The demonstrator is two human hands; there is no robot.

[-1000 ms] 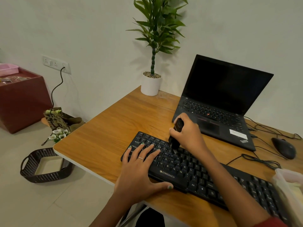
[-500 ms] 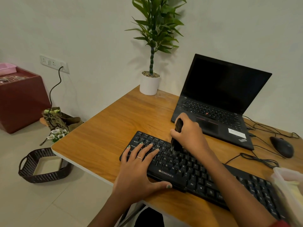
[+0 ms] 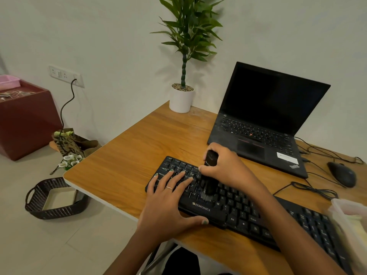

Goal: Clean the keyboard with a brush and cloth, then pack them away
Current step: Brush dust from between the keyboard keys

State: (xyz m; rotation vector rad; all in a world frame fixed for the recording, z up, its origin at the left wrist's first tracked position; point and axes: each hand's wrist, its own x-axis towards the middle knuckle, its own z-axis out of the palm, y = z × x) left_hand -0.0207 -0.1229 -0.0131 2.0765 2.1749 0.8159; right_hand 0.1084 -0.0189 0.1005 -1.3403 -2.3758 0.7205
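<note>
Keyboard: black, ZEBRONICS on front edge; lies on worktop w/ long axis running from far-left to near-right across the view, left end near worktop's left edge.
Brush: dark, stubby, held roughly upright; bristle end down on keys in left-middle of board, bristles blurred.
Right hand: wrapped round brush body, top of handle poking out above fingers.
Left hand: flat on left end of keyboard, fingers straight & spread over keys, thumb along front edge; grasping nothing, prob. steadying it.
Key relation: unbrushed run lies to the right of brush along the long axis, under right forearm; right hand is the nearer one for it.
Cloth: can't tell; clear container at right edge, blurred, contents unclear.
Stage (guess): brushing, wiping & packing not yet done.
</note>
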